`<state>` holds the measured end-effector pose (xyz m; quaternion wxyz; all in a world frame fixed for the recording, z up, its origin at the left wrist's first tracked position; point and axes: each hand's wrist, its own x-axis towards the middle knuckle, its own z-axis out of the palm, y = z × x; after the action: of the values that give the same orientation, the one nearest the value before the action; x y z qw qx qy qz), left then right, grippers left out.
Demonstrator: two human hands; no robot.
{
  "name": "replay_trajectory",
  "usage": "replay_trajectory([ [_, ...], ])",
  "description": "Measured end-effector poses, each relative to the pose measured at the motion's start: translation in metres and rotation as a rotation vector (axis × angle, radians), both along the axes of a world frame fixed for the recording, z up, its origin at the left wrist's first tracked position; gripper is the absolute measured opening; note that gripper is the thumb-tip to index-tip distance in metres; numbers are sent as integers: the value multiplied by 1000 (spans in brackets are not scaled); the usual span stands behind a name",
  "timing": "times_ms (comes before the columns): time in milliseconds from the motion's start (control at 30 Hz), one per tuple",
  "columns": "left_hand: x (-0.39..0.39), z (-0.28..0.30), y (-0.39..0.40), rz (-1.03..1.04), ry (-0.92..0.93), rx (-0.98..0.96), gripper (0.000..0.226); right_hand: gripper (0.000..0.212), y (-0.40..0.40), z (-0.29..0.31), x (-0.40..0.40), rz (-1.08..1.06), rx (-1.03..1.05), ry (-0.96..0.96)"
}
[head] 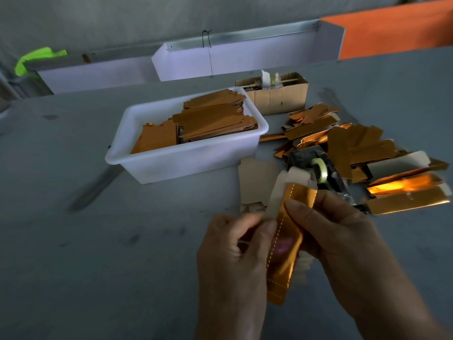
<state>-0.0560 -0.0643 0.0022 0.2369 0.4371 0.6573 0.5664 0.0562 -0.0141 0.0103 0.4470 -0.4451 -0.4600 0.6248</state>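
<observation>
I pinch a gold blank (pixel 285 244) between my left hand (pixel 235 261) and right hand (pixel 343 244) above the table (pixel 122 241), seemingly mid-fold, with folded ones stacked in the tub (pixel 186 160) and a loose pile (pixel 355 148) still waiting by the tape (pixel 320 168).

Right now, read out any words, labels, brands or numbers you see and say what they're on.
No readable text anywhere. The gold carton blank pinched by the left hand and right hand shows only a dashed line; the tape dispenser, white tub and cardboard box look unmarked.
</observation>
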Motion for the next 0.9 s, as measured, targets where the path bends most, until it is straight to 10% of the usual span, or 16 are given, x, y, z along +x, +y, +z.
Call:
replay_trajectory([
  [367, 11, -10, -2, 15, 957, 57, 36, 27, -5, -2, -6, -14, -44, 89],
  [600, 25, -17, -5, -45, 995, -90, 45, 28, -8, -5, -8, -17, 10, -12],
  [733, 16, -16, -6, 10, 512, 84, 27, 10, -6, -9, -9, -66, -15, 0],
  [900, -7, -2, 3, -167, -358, -237, 16, 10, -5, -7, -9, -54, 3, 12],
])
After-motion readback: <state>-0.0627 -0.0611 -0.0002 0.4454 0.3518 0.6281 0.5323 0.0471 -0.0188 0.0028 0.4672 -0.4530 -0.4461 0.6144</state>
